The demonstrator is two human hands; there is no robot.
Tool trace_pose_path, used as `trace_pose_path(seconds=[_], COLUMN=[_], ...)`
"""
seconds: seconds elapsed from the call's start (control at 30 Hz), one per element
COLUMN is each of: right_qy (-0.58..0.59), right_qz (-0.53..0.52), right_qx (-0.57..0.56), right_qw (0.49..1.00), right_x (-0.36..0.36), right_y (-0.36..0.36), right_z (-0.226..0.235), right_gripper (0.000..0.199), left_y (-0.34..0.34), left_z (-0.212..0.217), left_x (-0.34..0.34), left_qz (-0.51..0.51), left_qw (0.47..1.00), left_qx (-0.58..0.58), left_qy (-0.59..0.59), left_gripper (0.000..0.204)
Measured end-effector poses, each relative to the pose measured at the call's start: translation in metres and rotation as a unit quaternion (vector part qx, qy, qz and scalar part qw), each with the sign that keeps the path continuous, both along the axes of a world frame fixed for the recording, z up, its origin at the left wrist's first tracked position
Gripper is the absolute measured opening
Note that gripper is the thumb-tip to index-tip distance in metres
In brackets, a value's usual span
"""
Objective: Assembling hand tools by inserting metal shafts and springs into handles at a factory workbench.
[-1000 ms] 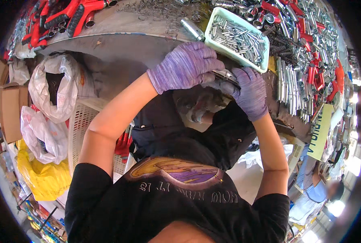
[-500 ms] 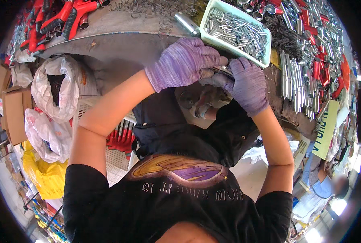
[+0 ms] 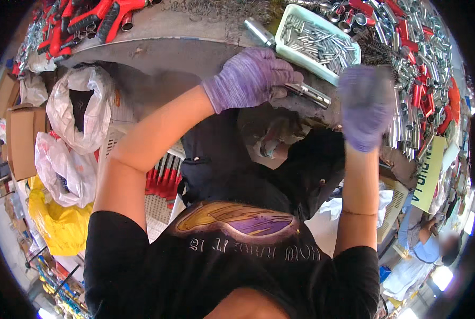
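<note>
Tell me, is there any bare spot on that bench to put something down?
One bare grey strip of bench lies between the red handles and the left hand. Right of the pale tray, chrome tubes crowd everything around the right hand.

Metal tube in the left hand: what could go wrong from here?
1. The left hand holds the metal tube alone, its end jutting past the bench edge; the right hand is off it and motion-blurred. A loose grip could drop it.
2. The tray of small metal pins sits right beside both hands; a swing might knock it.
3. Loose chrome tubes crowd the bench by the right hand and could roll off.
</note>
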State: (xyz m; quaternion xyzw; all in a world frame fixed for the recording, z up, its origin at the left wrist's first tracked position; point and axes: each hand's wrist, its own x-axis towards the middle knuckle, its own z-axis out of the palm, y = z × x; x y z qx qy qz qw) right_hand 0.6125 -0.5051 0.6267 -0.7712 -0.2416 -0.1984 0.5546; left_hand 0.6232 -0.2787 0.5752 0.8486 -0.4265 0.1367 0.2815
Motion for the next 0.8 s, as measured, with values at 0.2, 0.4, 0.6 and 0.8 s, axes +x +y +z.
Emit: trace_pose_path(seconds=[0.2, 0.4, 0.6, 0.8], right_qy=[-0.065, -0.089, 0.055, 0.18], right_qz=[-0.007, -0.123, -0.315, -0.291], right_qx=[-0.34, -0.287, -0.368, -0.467], right_qw=[0.938, 0.946, 0.873, 0.816], right_x=[-0.003, 0.023, 0.16, 0.229], right_y=[-0.009, -0.015, -0.064, -0.081], right_z=[0.008, 0.04, 0.063, 0.024], right_gripper=[0.015, 0.015, 0.045, 0.042], left_y=[0.003, 0.008, -0.005, -0.017], left_z=[-0.002, 0.006, 0.01, 0.006], left_x=[0.004, -0.017, -0.069, -0.058], left_qz=[0.024, 0.059, -0.013, -0.057], left_qw=[0.999, 0.996, 0.777, 0.599], left_qx=[0.028, 0.058, -0.385, -0.491], left_qy=[-0.024, -0.019, 0.498, 0.63], left_gripper=[0.042, 0.048, 0.066, 0.077])
